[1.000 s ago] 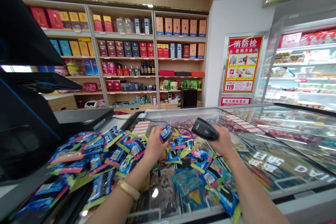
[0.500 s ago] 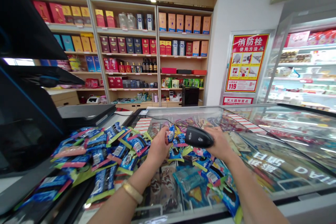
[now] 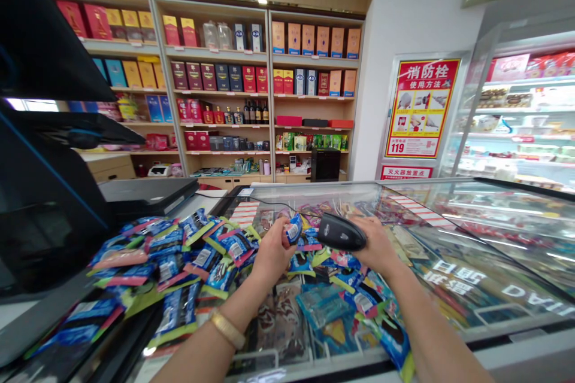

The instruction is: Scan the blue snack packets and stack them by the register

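Observation:
My left hand [image 3: 274,247] is closed on a small blue snack packet [image 3: 293,229], whose white barcode patch faces toward the right. Opposite it, my right hand [image 3: 376,244] grips a black handheld barcode scanner [image 3: 341,232] with its head pointing left at the packet, a short gap between them. The scanner's handle is mostly hidden behind my fingers. Under and around both hands lie many more blue packets with pink and lime-green edges; a large pile [image 3: 179,260] spreads to the left, and a few packets [image 3: 368,298] rest on the glass by my right forearm.
A glass-topped freezer [image 3: 453,305] holding wrapped goods stretches beneath my hands. At left stand a black checkout terminal [image 3: 40,191] and a dark flat box [image 3: 148,194]. The scanner's cable [image 3: 260,198] runs across the glass. Shelves of boxes [image 3: 222,78] line the back wall.
The packet in my left hand has turned slightly, so more of its barcode side shows. The scanner has shifted very slightly; the pile looks the same.

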Available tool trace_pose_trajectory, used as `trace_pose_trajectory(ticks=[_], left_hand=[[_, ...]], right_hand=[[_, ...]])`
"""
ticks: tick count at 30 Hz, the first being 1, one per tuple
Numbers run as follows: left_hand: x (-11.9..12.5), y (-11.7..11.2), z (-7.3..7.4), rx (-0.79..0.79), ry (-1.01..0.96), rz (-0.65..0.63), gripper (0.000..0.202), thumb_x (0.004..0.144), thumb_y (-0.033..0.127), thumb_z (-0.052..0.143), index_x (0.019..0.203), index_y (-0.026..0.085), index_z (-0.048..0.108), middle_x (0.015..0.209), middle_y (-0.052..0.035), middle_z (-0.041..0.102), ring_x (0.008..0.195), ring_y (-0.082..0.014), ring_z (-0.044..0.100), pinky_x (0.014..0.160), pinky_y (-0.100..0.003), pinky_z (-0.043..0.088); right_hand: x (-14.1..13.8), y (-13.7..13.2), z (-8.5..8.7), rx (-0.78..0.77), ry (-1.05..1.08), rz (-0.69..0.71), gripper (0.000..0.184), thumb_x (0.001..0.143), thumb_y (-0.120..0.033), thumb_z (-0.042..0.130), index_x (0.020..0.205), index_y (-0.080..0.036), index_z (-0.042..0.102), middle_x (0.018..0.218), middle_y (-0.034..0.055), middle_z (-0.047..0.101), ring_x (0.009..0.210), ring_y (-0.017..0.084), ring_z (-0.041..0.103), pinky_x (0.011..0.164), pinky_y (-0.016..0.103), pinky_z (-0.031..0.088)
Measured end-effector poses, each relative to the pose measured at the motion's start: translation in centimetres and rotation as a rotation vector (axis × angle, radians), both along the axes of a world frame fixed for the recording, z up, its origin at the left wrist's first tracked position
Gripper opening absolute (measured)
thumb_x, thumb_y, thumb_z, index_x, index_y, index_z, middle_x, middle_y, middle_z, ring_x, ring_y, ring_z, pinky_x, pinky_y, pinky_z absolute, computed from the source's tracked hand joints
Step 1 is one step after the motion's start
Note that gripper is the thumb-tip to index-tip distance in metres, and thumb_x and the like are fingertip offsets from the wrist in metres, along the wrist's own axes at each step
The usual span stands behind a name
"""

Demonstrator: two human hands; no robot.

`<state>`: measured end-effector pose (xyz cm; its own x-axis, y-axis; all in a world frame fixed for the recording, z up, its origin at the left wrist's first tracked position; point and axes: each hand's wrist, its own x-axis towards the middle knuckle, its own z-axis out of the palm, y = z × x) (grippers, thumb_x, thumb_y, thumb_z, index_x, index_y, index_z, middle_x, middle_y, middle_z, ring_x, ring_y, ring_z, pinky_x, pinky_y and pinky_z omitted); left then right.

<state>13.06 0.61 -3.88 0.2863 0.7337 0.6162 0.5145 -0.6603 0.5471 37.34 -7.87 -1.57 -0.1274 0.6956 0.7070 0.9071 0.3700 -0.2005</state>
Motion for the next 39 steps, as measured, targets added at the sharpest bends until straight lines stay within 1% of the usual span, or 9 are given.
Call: trace_pose_trajectory(ticks=[3, 7, 12, 14, 18, 23, 27, 31, 39], left_hand=[[0.6, -0.8, 0.1, -0.011, -0.049, -0.03, 0.041, 0.069, 0.018, 0.068, 0.107, 0.022, 0.053, 0.08, 0.0024, 0.061, 0.077, -0.0172, 0.062, 0.079, -0.031, 0.049], [1.6, -1.7, -0.2, -0.01, 0.013, -0.107, 0.04, 0.067, 0.032, 0.074, 0.104, 0.022, 0.059, 0.103, -0.0065, 0.061, 0.102, -0.0246, 0.058, 0.091, -0.039, 0.046], [2.1, -2.2, -1.3, -0.093, 0.107, -0.132, 0.086, 0.065, 0.042, 0.075, 0.139, 0.021, 0.038, 0.137, -0.0153, 0.044, 0.126, -0.0312, 0.045, 0.103, -0.047, 0.038], [2.1, -2.3, -1.6, -0.103, 0.147, -0.112, 0.092, 0.066, 0.044, 0.074, 0.144, 0.021, 0.031, 0.141, -0.0169, 0.039, 0.129, -0.033, 0.041, 0.105, -0.049, 0.035], [1.7, -2.1, -0.8, -0.037, 0.226, -0.057, 0.07, 0.072, 0.044, 0.068, 0.135, 0.024, 0.046, 0.139, -0.0152, 0.043, 0.128, -0.033, 0.042, 0.104, -0.049, 0.035], [-1.5, -1.0, 3.1, 0.08, 0.425, 0.171, 0.046, 0.076, 0.033, 0.064, 0.122, 0.027, 0.057, 0.126, -0.0093, 0.057, 0.121, -0.0278, 0.048, 0.107, -0.046, 0.028], [-5.6, -0.4, 5.1, 0.001, 0.677, 0.44, 0.066, 0.068, 0.039, 0.069, 0.129, 0.022, 0.052, 0.125, -0.0174, 0.056, 0.124, -0.036, 0.045, 0.105, -0.051, 0.025], [-7.9, -0.5, 4.8, -0.065, 0.805, 0.51, 0.064, 0.067, 0.033, 0.068, 0.128, 0.019, 0.054, 0.126, -0.0186, 0.055, 0.126, -0.0359, 0.042, 0.103, -0.047, 0.029], [-7.3, -0.5, 3.7, -0.01, 0.752, 0.402, 0.051, 0.068, 0.02, 0.06, 0.119, 0.021, 0.06, 0.117, -0.0117, 0.062, 0.115, -0.0303, 0.051, 0.103, -0.043, 0.03]], right_hand=[[1.1, 0.2, -0.3, 0.057, 0.016, -0.089, 0.027, 0.072, -0.03, 0.06, 0.097, -0.02, 0.066, 0.09, 0.0055, 0.07, 0.083, 0.021, 0.061, 0.076, 0.031, 0.035], [2.3, 0.5, -0.7, 0.135, 0.033, -0.188, 0.021, 0.072, -0.03, 0.057, 0.088, -0.021, 0.067, 0.082, 0.0049, 0.069, 0.08, 0.021, 0.062, 0.072, 0.03, 0.035], [2.7, 0.8, -1.1, 0.123, 0.012, -0.228, 0.021, 0.07, -0.03, 0.057, 0.086, -0.021, 0.066, 0.083, 0.005, 0.069, 0.078, 0.021, 0.062, 0.071, 0.03, 0.035], [2.7, 1.0, -1.3, 0.108, 0.009, -0.225, 0.019, 0.07, -0.029, 0.056, 0.084, -0.021, 0.066, 0.082, 0.0051, 0.069, 0.078, 0.021, 0.063, 0.071, 0.03, 0.035], [2.8, 1.2, -1.5, 0.115, -0.002, -0.224, 0.022, 0.07, -0.029, 0.055, 0.087, -0.02, 0.066, 0.081, 0.0051, 0.069, 0.077, 0.021, 0.063, 0.07, 0.03, 0.035], [2.8, 1.3, -1.6, 0.128, 0.015, -0.222, 0.023, 0.07, -0.031, 0.056, 0.087, -0.021, 0.067, 0.081, 0.0053, 0.07, 0.076, 0.021, 0.063, 0.072, 0.031, 0.036], [2.5, 1.1, -1.4, 0.122, 0.045, -0.187, 0.021, 0.071, -0.034, 0.057, 0.085, -0.02, 0.066, 0.082, 0.0056, 0.07, 0.077, 0.022, 0.063, 0.072, 0.031, 0.036], [2.3, 1.0, -1.3, 0.096, 0.04, -0.174, 0.024, 0.073, -0.037, 0.059, 0.088, -0.019, 0.067, 0.082, 0.0064, 0.07, 0.078, 0.022, 0.063, 0.072, 0.031, 0.037], [2.0, 1.1, -1.5, 0.092, -0.002, -0.176, 0.037, 0.073, -0.041, 0.062, 0.103, -0.02, 0.066, 0.089, 0.0065, 0.071, 0.083, 0.023, 0.064, 0.074, 0.033, 0.037]])
